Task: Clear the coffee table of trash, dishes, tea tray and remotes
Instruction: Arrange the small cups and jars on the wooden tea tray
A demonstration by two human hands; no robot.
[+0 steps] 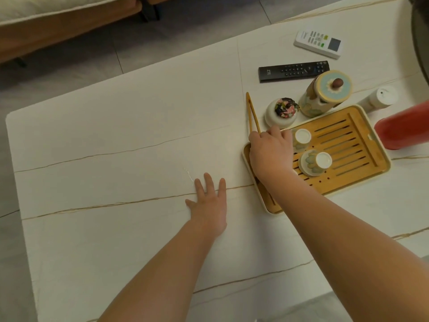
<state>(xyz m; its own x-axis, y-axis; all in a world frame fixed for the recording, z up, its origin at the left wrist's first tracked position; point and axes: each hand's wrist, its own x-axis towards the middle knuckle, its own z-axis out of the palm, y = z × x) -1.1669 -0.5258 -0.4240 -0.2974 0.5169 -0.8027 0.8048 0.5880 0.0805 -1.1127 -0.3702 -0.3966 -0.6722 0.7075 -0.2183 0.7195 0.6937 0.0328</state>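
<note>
Left hand (210,201) flat on coffee table (116,159), fingers spread, holding nothing; likely bracing lean. Right hand (270,151) over near-left corner of tea tray (380,169), fingers curled round lower end of bamboo tongs (251,112), probably gathering them onto tray. Two upturned cups (316,162) on slats, set to drain. Beyond: lidded jar (281,112), teapot (325,94), white bottle (378,98). Farthest: black remote (293,71), white remote (318,44), both untouched.
</note>
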